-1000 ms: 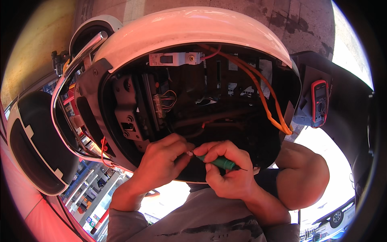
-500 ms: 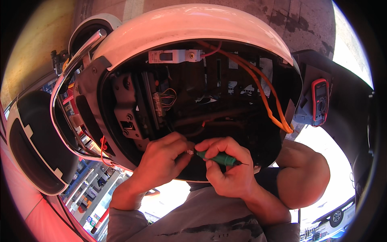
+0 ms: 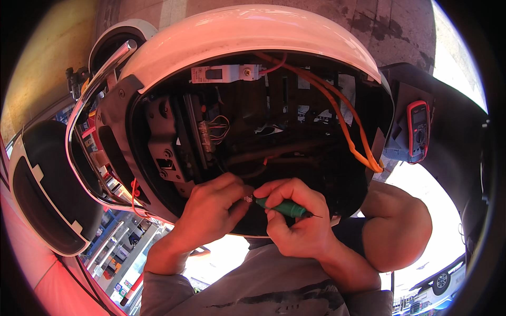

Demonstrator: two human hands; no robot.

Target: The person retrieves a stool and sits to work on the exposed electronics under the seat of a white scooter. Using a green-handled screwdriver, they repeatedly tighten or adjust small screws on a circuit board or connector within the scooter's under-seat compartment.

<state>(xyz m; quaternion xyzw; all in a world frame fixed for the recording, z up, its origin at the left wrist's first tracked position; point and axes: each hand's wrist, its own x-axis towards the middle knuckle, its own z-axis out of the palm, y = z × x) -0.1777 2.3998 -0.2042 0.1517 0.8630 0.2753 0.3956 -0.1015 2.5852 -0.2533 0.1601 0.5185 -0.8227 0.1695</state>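
Note:
Over the near edge of an open scooter body, my left hand [image 3: 213, 205] is closed in a pinch around a small pale connector [image 3: 248, 198], mostly covered by the fingers. My right hand [image 3: 303, 216] grips a green pen-shaped tool [image 3: 288, 208]. Its left end meets the connector, though whether it goes inside cannot be made out. A thin dark pin or wire sticks out of the tool's right end. Beyond the hands lies the dark compartment, with a grey circuit breaker [image 3: 226, 73] at its far rim and a bundle of thin wires [image 3: 219, 129] at its left.
Thick orange cables [image 3: 345, 124] loop down the compartment's right side. A red-edged multimeter [image 3: 418, 131] lies on the dark surface at right. The pale shell [image 3: 253, 29] curves along the far side, and a chrome bar [image 3: 72, 129] bends round the left.
My right hand and the green tool have shifted very slightly left. The left hand stays almost in place, still pinching the connector.

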